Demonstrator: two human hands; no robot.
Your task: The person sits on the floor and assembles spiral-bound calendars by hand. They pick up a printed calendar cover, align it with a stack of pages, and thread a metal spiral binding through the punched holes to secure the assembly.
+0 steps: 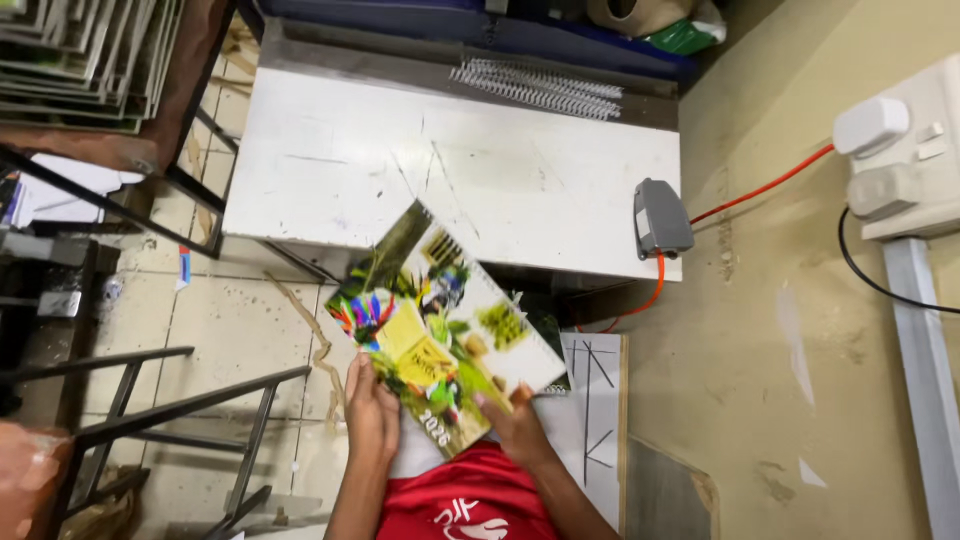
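Both of my hands hold a spiral-bound booklet (440, 325) with a colourful cover of green foliage, birds and a yellow patch. Its wire binding runs along the upper right edge. My left hand (372, 412) grips the lower left corner with the fingers curled over the cover. My right hand (512, 422) holds the bottom right edge, thumb on top. The booklet is tilted and hangs in front of the white worktable (330, 170), just below its near edge.
A stack of white binding coils (540, 88) lies at the table's far edge. A grey switch box (660, 218) with an orange cable sits at the right corner. Wall sockets (895, 150) are on the right. Metal frames (150, 400) stand on the left, on a tiled floor.
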